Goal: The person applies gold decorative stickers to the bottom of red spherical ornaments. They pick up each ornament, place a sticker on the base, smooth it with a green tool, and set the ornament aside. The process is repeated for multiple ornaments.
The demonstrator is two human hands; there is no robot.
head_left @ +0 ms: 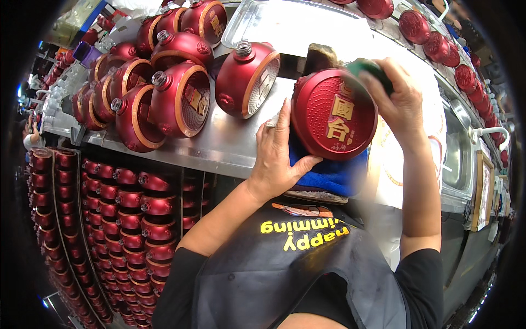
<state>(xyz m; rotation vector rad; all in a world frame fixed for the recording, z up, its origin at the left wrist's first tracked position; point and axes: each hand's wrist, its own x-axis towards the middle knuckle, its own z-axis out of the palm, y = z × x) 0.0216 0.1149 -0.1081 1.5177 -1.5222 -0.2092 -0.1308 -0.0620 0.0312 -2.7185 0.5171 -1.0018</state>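
A round red bottle [329, 145] with a dotted face and raised gold characters stands tilted on a folded blue cloth [334, 178] at the table's front edge. My left hand [276, 159] grips its left side, thumb along the lower rim and fingers at the edge. Something small and whitish shows by those fingers, too small to name. At the bottle's upper right, my right hand [397, 98] pinches a dark green pad [370, 74], blurred by motion, over the face's edge. Behind the bottle sits a brownish block [320, 57], partly hidden. The bottle's neck is out of sight.
Several similar red bottles [178, 98] with clear glass necks crowd the steel tabletop [213, 153] on the left. A clear plastic tray [296, 27] lies at the back. Racks of red bottles [129, 219] stand below left. A steel sink [455, 148] is at the right.
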